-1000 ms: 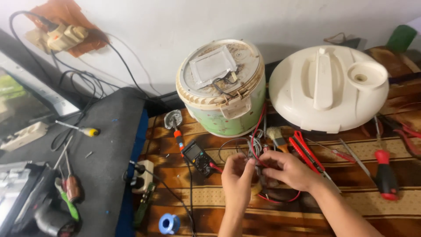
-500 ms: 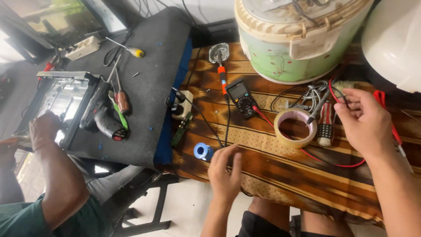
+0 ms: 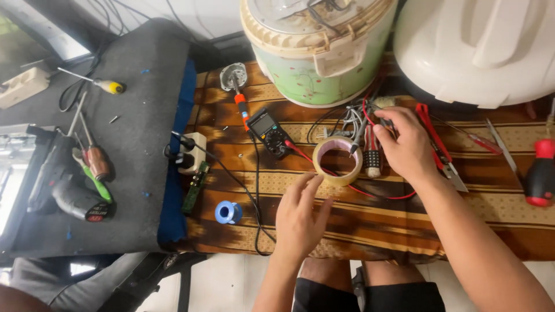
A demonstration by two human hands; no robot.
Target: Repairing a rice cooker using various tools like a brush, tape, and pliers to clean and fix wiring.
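Observation:
My left hand [image 3: 300, 216] hovers open over the striped brown cloth [image 3: 404, 225], fingers spread, its fingertips just short of a beige tape roll [image 3: 338, 162]. My right hand [image 3: 407, 144] rests beyond the roll at a bundle of wires [image 3: 352, 118] and pinches a thin dark probe [image 3: 359, 138] whose tip points down at the roll. A black multimeter [image 3: 269, 132] lies left of the roll, and its red lead [image 3: 376, 193] loops under my right hand. A red-and-white screwdriver [image 3: 373, 156] lies beside the roll.
A green rice cooker [image 3: 318, 52] and a white cooker lid [image 3: 480, 46] stand at the back. An orange-handled soldering iron [image 3: 240, 107], a plug adapter [image 3: 191, 153], a blue solder spool [image 3: 228, 212], red cutters [image 3: 433, 138] and a red screwdriver [image 3: 540, 173] lie around. The black mat [image 3: 139, 173] holds screwdrivers and a drill [image 3: 69, 193].
My left hand has moved forward from the table edge toward the tape roll. My right hand has shifted left onto the wires and probe. Another person's arm at the left has left the view.

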